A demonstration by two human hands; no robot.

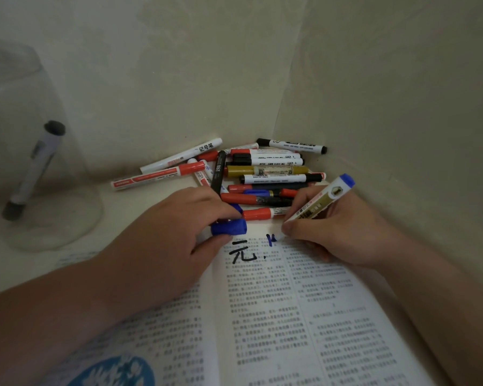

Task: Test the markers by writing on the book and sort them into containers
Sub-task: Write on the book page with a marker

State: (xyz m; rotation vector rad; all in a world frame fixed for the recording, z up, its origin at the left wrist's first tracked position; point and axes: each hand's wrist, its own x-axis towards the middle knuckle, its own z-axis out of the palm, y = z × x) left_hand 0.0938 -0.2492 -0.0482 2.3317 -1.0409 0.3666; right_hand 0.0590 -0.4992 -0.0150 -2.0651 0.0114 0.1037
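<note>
An open book (276, 316) with printed text lies in front of me. My right hand (338, 232) grips a blue marker (322, 200) with a gold and white barrel, its tip on the top of the page beside a fresh blue stroke (270, 240). A black written character (241, 253) sits left of that stroke. My left hand (173, 240) rests on the book's top edge and pinches the blue cap (229, 227). Behind the book lies a pile of markers (251, 174) in red, black, gold and blue.
A clear glass container (31, 151) stands at the left with one black-capped white marker (35, 168) leaning inside. Walls (388, 107) meet in a corner just behind the pile and close off the right side.
</note>
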